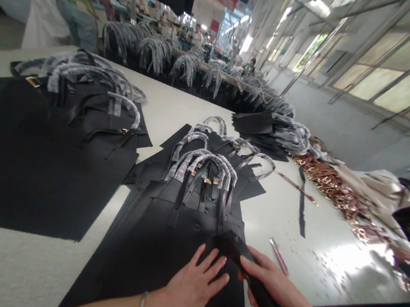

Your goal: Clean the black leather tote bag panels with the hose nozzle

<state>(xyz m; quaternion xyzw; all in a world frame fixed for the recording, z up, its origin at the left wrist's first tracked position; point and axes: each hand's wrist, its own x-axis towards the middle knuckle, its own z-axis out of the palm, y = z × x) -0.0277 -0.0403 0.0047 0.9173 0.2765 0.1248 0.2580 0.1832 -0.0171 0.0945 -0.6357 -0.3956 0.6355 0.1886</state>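
Note:
My left hand (pixel 190 292) lies flat, fingers spread, on the top black leather bag panel (pixel 162 248) of a stack in front of me. My right hand (pixel 271 283) grips a dark, long tool (pixel 249 275) whose tip rests on the same panel just right of my left fingers. The panels carry handles wrapped in grey foam (pixel 203 166) with gold buckles, pointing away from me.
A second pile of black panels and wrapped handles (pixel 62 119) lies at the left on the white table (pixel 10 259). A pink pen (pixel 279 256), a loose black strap (pixel 301 206) and a heap of gold hardware (pixel 336 191) lie to the right. More bags and people stand behind.

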